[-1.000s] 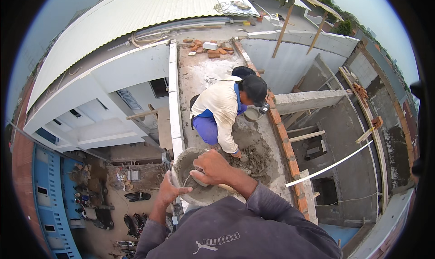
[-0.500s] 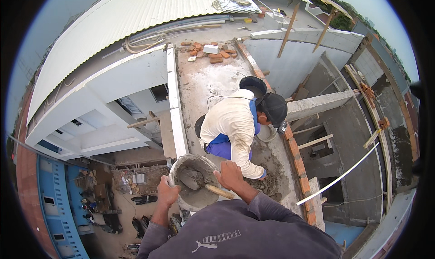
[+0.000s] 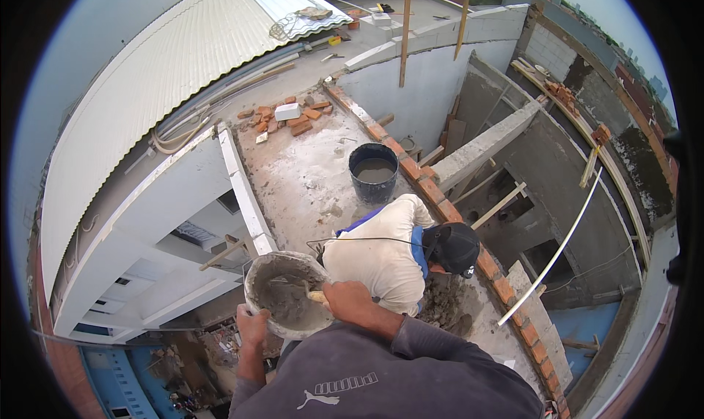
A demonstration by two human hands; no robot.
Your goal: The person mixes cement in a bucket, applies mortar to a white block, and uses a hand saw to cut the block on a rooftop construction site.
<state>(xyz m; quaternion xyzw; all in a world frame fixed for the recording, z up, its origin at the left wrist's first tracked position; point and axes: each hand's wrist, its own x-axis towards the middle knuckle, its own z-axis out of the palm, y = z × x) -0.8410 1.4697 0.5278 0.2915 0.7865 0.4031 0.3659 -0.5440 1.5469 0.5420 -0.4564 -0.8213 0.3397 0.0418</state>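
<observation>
A mortar-caked bucket [image 3: 258,266] is held close against my front, with wet grey mortar [image 3: 288,301] inside. My left hand [image 3: 253,326] is closed on the bucket's near-left rim. My right hand [image 3: 350,301] is closed round the wooden handle of a trowel [image 3: 315,296]. Its blade dips into the mortar and is mostly hidden. Just beyond my right hand, a co-worker [image 3: 381,254] in a cream top and dark cap bends low. The co-worker's hands are hidden from view. A heap of mortar [image 3: 447,305] lies on the slab beside them.
A black bucket [image 3: 373,173] of grey liquid stands behind the co-worker. Low brick courses [image 3: 506,290] edge the slab on the right, with a deep drop beyond. A white wall top [image 3: 246,191] bounds the left, above a drop. Loose bricks [image 3: 301,125] lie at the far end.
My right hand has left the bucket rim and taken hold of the trowel handle. The co-worker has bent lower, uncovering the black bucket. My view has shifted to the right.
</observation>
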